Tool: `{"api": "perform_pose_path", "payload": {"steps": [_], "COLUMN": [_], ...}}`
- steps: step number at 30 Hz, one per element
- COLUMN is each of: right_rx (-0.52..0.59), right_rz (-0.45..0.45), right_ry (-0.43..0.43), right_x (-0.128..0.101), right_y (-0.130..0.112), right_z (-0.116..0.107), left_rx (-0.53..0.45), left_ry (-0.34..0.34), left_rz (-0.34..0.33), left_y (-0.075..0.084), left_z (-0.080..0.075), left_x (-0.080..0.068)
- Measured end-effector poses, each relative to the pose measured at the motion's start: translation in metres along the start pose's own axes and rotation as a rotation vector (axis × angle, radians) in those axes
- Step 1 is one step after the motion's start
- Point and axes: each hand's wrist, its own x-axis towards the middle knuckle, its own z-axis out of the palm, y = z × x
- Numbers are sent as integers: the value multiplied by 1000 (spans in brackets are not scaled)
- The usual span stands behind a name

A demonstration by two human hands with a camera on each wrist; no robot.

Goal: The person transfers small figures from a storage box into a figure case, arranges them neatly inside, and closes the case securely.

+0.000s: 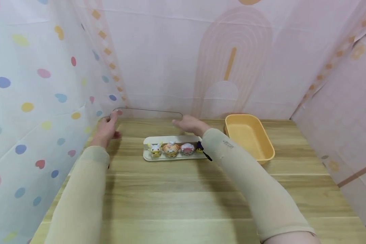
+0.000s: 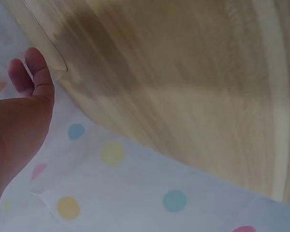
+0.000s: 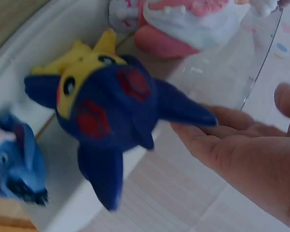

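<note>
A clear plastic cover with a thin dark edge spans between my two hands above the back of the table. My left hand grips its left end; the left wrist view shows curled fingers by the cover's corner. At the other end my right hand holds its right corner, fingers behind the panel. Below and in front lies a long white tray with several small figurines. One in a dark blue hood and a blue one appear under my right wrist.
A yellow plastic bin stands right of the tray, partly behind my right sleeve. Patterned cloth hangs at the back and both sides of the wooden table.
</note>
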Motion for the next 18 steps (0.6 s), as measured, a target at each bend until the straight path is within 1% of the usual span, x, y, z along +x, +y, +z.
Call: {"api": "perform_pose_path", "payload": {"steps": [2,4,7,9,11,13,14,16,18], "right_rx": [39,77,143,189,235,261,267,262,254], "right_rz": [14,18,-1,-51,-128,-215,-249,-303,-342], "right_ry": [22,51,138,230,343,438,477,537,563], "right_x": [0,-1,-5,-8,-10,-13,-14,-19,-27], "right_y": [0,0,1,1,2,4,6,12,20], "right_z": [1,0,-6,-13,-20,-29,-34,-43,-51], "left_rx": [-12,2,72,96,92,80,59,26,19], "left_ry": [29,56,79,116,154,209,234,291,346], "left_rz": [23,44,97,137,172,198,210,235,261], "left_y": [-2,-3,-1,4,13,23,28,39,48], "left_z": [4,10,15,21,25,31,34,40,45], "left_x": [1,1,0,-1,-4,-9,-12,-20,-30]}}
